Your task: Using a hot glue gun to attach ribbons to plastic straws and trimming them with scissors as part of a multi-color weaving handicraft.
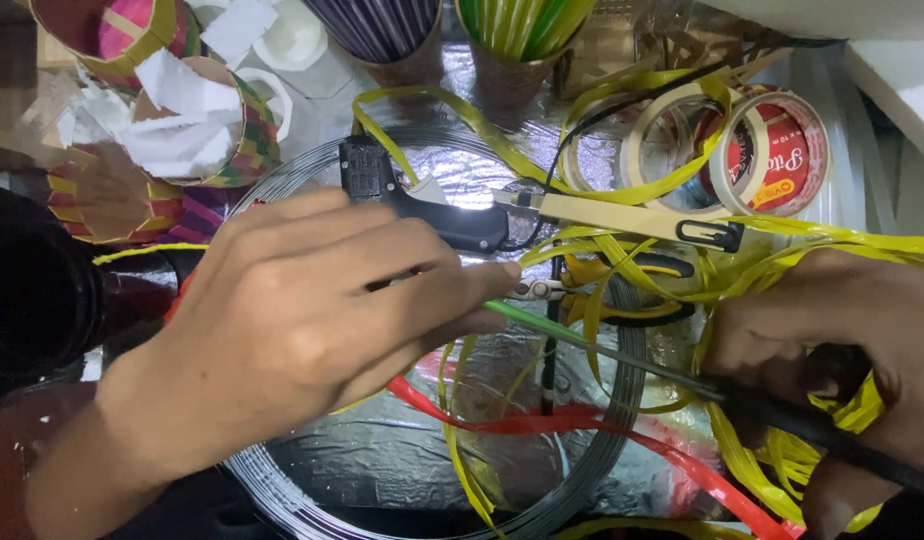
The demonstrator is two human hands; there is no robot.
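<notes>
Fingers of the left hand (302,310) are drawn together, pinching the tip of a thin green strip (542,322) that runs on into a dark rod (782,415). The right hand (842,350) is curled tight around the far part of that rod, bunching yellow plastic strips (772,450) beneath it. Both hands hover over a coil of grey wire (602,470) lying on a foil-covered desk (382,450), with a red strip (582,420) crossing the coil. Just beyond the left hand lies a black glue gun (422,205), and beside it a cream utility knife (622,218). Two rolls of masking tape (772,150) sit near the upper right. Woven paper cups (212,125) stuffed with white scraps stand at upper left; cups of striped and green straws (522,25) stand along the top edge
</notes>
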